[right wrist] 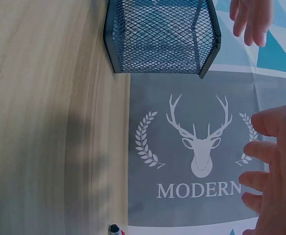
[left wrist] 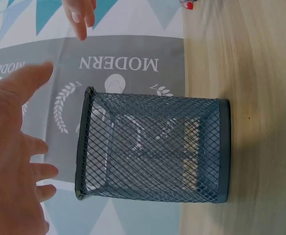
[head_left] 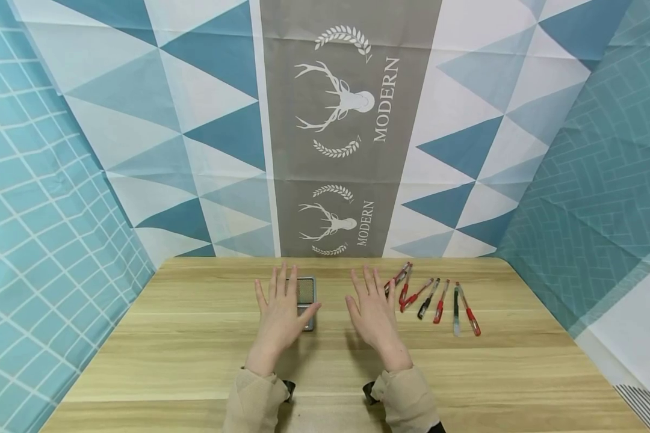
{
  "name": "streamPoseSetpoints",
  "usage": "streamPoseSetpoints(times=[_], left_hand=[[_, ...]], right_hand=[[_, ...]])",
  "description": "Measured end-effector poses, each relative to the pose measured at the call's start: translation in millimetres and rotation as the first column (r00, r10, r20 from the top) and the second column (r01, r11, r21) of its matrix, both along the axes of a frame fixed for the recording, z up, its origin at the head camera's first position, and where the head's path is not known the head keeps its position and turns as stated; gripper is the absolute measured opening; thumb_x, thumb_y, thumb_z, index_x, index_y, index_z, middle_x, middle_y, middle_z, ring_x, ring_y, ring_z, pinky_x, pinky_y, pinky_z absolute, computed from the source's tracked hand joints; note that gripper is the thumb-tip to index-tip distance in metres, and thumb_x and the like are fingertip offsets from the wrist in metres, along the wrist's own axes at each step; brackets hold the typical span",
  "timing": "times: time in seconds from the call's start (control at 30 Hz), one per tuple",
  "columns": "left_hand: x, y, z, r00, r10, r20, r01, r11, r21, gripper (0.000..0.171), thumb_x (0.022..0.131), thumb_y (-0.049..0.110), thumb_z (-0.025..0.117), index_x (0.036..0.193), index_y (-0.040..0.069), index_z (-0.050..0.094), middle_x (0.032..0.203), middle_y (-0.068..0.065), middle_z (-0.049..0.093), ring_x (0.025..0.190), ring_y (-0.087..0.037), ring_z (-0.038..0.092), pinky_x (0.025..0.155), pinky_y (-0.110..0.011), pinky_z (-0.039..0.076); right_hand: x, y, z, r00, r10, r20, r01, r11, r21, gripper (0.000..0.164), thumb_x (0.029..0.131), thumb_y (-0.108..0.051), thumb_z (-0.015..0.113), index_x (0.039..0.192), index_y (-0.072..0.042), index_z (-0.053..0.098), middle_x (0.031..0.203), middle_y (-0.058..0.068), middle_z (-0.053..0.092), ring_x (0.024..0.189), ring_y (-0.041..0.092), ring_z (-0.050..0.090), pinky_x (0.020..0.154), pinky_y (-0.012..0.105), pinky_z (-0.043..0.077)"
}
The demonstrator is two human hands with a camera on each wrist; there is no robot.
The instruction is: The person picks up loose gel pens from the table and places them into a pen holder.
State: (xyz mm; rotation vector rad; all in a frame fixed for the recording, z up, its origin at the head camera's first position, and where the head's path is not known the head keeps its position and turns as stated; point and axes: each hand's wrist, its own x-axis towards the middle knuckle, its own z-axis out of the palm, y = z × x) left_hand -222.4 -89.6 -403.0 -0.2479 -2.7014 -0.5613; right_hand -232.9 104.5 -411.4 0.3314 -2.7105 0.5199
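Observation:
A dark mesh pen holder point(left wrist: 153, 147) stands upright on the wooden table. In the head view my left hand point(head_left: 281, 316) is spread above it and covers part of the pen holder point(head_left: 306, 291). The left wrist view shows that hand's fingers apart from the mesh, near the rim. My right hand point(head_left: 375, 316) hovers to the right of the holder, fingers spread, holding nothing. Just beyond its fingers, at the right, several red and black pens point(head_left: 439, 302) lie loose on the table. The right wrist view shows the right hand point(right wrist: 275, 166) with nothing between its fingers.
The wooden table point(head_left: 195, 349) reaches back to a patterned cloth point(head_left: 352, 168) with deer prints. A dark green-and-clear pen point(head_left: 456, 310) lies near the right end of the row, beside a red pen point(head_left: 472, 322). Tiled-pattern cloth point(head_left: 32, 198) hangs along the left side.

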Motion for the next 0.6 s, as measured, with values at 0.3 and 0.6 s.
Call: streamPoseSetpoints(times=[0.3, 0.6], left_hand=[[-8.0, -14, -9.9, 1.000, -0.009, -0.014, 0.011, 0.992, 0.127, 0.113, 0.062, 0.051, 0.076, 0.143, -0.002, 0.017, 0.146, -0.021, 0.023, 0.135, -0.038, 0.018, 0.108, -0.059, -0.001], [-10.0, -23, -18.9, 0.996, 0.000, 0.091, -0.020, 0.975, 0.220, 0.118, 0.059, 0.041, 0.082, 0.144, -0.002, 0.010, 0.144, -0.026, 0.025, 0.134, -0.041, 0.019, 0.108, -0.059, -0.004]], right_hand=[[-4.5, 3, -0.3, 1.000, -0.008, 0.003, 0.008, 0.999, -0.053, 0.052, 0.095, -0.036, 0.041, 0.142, -0.017, 0.031, 0.148, 0.009, 0.026, 0.138, 0.028, 0.017, 0.111, 0.054, 0.001], [-5.7, 13, -2.9, 0.999, -0.040, -0.012, 0.038, 0.992, -0.116, 0.050, 0.094, -0.034, 0.044, 0.138, -0.012, 0.038, 0.141, 0.013, 0.039, 0.132, 0.032, 0.030, 0.109, 0.057, 0.010]])
